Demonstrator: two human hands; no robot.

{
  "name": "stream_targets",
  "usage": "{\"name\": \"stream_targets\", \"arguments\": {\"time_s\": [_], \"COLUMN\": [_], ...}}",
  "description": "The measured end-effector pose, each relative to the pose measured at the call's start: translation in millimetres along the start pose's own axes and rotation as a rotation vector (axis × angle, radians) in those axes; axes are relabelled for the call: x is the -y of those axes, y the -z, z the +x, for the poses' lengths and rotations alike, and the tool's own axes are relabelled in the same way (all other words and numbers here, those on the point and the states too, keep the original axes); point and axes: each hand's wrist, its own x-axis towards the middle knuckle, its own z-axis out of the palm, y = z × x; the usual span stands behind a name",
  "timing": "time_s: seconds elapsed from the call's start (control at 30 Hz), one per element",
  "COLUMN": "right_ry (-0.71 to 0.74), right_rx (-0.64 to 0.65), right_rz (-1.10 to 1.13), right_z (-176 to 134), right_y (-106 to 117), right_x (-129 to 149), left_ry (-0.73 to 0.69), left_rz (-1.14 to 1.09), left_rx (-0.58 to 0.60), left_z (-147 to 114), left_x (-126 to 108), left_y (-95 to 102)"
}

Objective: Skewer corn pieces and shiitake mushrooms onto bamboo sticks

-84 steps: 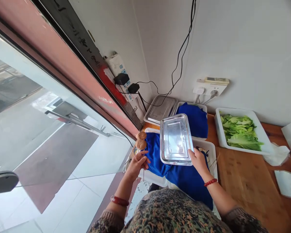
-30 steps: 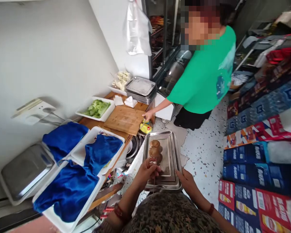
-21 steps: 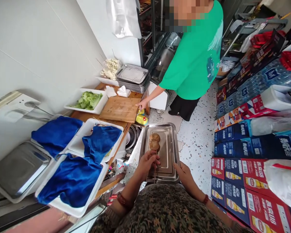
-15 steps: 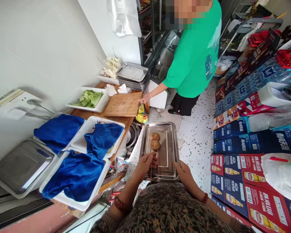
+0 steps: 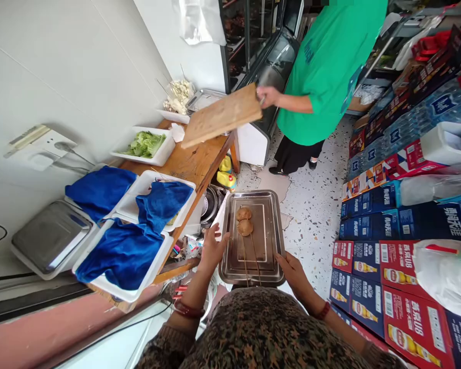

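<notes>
A rectangular metal tray (image 5: 267,225) is level in front of my body. On it lie two brown, rounded pieces of food that look like mushroom caps (image 5: 245,227), with two thin wooden sticks (image 5: 255,253) running from them toward me. My right hand (image 5: 295,272) grips the tray's right rim near the lower corner, thumb on top. At the left rim, my left hand (image 5: 214,248) holds nothing; its fingers are spread and raised. I cannot tell whether its fingertips touch the rim.
To the left, a wooden table (image 5: 200,166) bears white tubs under blue cloths (image 5: 128,261) and a tub of lettuce (image 5: 146,144). A co-worker in a green shirt (image 5: 326,77) holds a wooden cutting board (image 5: 223,114) over it. Stacked drink cartons (image 5: 369,266) line the right.
My left hand has let go of the skewer sticks and moved left to the tray's edge. The co-worker has lifted the cutting board off the table. The view has shifted slightly.
</notes>
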Motion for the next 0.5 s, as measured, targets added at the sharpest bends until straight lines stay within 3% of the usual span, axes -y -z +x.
{"name": "stream_targets", "arguments": {"time_s": [0.13, 0.2, 0.27, 0.4, 0.43, 0.5], "right_ry": [-0.034, -0.002, 0.084, 0.415, 0.516, 0.681], "right_rx": [0.053, 0.065, -0.004, -0.334, -0.352, -0.257], "right_rz": [0.054, 0.005, -0.137, -0.477, -0.548, -0.686], "right_z": [-12, -16, -19, -31, -36, -47], "right_y": [32, 52, 75, 116, 121, 127], "right_x": [-13, -19, -22, -11, -5, 8], "left_ry": [0.395, 0.519, 0.539, 0.480, 0.468, 0.447], "left_rz": [-0.389, -0.482, -0.519, -0.536, -0.544, -0.560], "left_rx": [0.366, 0.418, 0.400, 0.401, 0.401, 0.408], "left_z": [-37, -56, -72, -93, -97, -105], "left_x": [3, 1, -3, -19, -25, -38], "left_y": [-24.7, -39.7, -56.0, -90.3, -98.9, -116.1]}}
